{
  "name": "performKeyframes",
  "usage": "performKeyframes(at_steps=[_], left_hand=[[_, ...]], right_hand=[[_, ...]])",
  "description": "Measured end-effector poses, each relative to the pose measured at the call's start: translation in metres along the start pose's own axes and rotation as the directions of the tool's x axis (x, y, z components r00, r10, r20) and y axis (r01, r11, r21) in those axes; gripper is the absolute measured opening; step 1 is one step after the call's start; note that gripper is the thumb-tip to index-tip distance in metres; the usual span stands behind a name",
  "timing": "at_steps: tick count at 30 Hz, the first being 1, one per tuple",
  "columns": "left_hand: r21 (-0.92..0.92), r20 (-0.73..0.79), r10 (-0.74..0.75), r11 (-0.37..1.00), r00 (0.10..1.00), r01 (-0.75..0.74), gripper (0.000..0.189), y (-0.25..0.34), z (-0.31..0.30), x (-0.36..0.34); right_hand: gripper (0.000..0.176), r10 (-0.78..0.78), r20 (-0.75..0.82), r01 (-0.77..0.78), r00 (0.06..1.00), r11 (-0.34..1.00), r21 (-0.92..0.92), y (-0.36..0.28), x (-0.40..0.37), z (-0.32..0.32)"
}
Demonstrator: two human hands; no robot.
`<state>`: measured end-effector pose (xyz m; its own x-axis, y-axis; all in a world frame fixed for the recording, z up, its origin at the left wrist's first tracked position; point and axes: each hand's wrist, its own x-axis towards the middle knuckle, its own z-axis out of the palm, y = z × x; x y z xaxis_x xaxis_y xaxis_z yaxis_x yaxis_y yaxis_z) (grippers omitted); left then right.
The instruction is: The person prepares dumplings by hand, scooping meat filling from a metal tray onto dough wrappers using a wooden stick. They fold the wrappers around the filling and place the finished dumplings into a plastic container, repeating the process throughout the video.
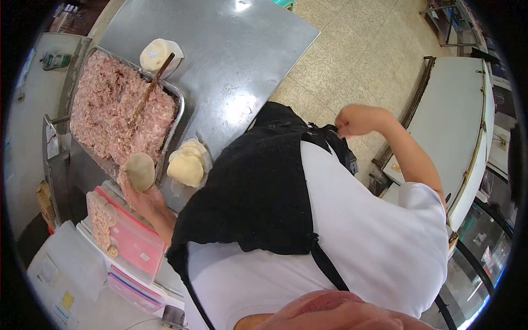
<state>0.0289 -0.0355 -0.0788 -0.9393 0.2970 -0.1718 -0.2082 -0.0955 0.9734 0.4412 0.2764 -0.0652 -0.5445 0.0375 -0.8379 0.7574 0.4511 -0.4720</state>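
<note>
My left hand (pixel 144 201) holds a round dough wrapper (pixel 139 171) at the near corner of a metal tray (pixel 181 110). The tray is heaped with pinkish minced meat (pixel 113 99), and a wooden stick (pixel 147 96) leans in it with its end over the rim. Beside the wrapper in my hand, a fanned stack of dough wrappers (pixel 186 166) lies on thin plastic on the table. My right hand (pixel 357 121) is closed at my right side, its fingertips by the edge of my black apron (pixel 253 187); whatever they pinch is hidden.
Beyond the tray, another wrapper stack (pixel 155 55) sits on the steel table (pixel 236 49). Containers with pink lids (pixel 137 242) stand below my left forearm. To the right are tiled floor (pixel 352 49) and a white chest-like unit (pixel 448 110).
</note>
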Motion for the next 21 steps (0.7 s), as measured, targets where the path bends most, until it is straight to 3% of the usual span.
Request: performKeyframes(at_steps=[1,3,5,7,9,10,11,12,14,15,16,17,18,19,21], left_hand=[[0.000,-0.001,-0.001,1.000,1.000,0.001,0.039,-0.002,-0.001,0.001],[0.010,-0.012,0.008,1.000,1.000,-0.008,0.038,-0.002,-0.002,0.002],[0.009,-0.009,0.002,1.000,1.000,-0.001,0.038,-0.002,-0.001,0.002],[0.013,-0.013,-0.004,1.000,1.000,0.004,0.037,-0.003,-0.004,0.001],[0.298,0.075,0.139,0.942,0.988,-0.155,0.037,-0.008,-0.012,0.003],[0.299,0.076,0.138,0.942,0.988,-0.154,0.037,-0.006,-0.011,0.003],[0.145,0.031,0.073,0.986,0.997,-0.077,0.036,-0.006,-0.009,0.003],[-0.019,-0.003,0.002,1.000,1.000,-0.002,0.036,-0.005,-0.007,0.003],[-0.036,-0.023,0.003,0.999,1.000,-0.004,0.035,-0.003,-0.001,0.001],[-0.049,-0.040,0.003,0.999,0.999,-0.005,0.035,-0.003,0.000,0.001],[-0.060,-0.044,0.000,0.998,0.999,-0.003,0.035,-0.007,-0.002,0.002],[0.089,-0.016,0.078,0.993,0.997,-0.077,0.035,-0.012,-0.008,0.002],[0.234,0.020,0.153,0.960,0.988,-0.154,0.034,-0.016,-0.012,0.002],[0.222,0.003,0.155,0.963,0.988,-0.152,0.034,-0.016,-0.008,-0.002],[0.040,-0.155,0.045,0.998,0.987,-0.039,0.034,-0.018,0.004,-0.007]], right_hand=[[0.023,-0.031,-0.064,0.032,0.997,0.999,0.007,-0.010,-0.001,-0.009],[0.021,0.001,-0.043,-0.003,0.999,0.998,-0.058,-0.032,0.001,-0.016],[0.022,-0.102,-0.077,0.091,0.992,0.986,-0.136,-0.037,0.008,-0.015],[0.021,-0.148,-0.027,0.147,0.989,0.989,-0.030,-0.035,0.011,-0.017],[0.020,-0.199,0.019,0.196,0.980,0.977,0.084,-0.025,0.013,-0.016],[0.021,-0.155,0.048,0.140,0.987,0.964,0.228,-0.013,0.013,-0.015],[0.022,-0.113,0.082,0.076,0.990,0.929,0.362,0.000,0.013,-0.013],[0.022,-0.110,0.081,0.074,0.991,0.931,0.358,0.019,0.014,-0.008],[0.028,-0.008,0.070,0.001,0.997,0.995,0.096,0.051,0.020,0.005],[0.028,-0.002,0.066,-0.004,0.998,0.996,0.088,0.050,0.018,0.007],[0.034,0.192,0.177,-0.197,0.965,0.980,0.009,0.048,0.014,0.012],[0.040,0.383,0.267,-0.372,0.884,0.924,-0.091,0.045,0.009,0.016],[0.040,0.391,0.262,-0.376,0.882,0.920,-0.107,0.043,0.004,0.018],[0.046,0.418,0.331,-0.432,0.846,0.901,-0.036,0.043,-0.002,0.018],[0.052,0.449,0.388,-0.491,0.805,0.871,0.011,0.041,-0.011,0.019]])
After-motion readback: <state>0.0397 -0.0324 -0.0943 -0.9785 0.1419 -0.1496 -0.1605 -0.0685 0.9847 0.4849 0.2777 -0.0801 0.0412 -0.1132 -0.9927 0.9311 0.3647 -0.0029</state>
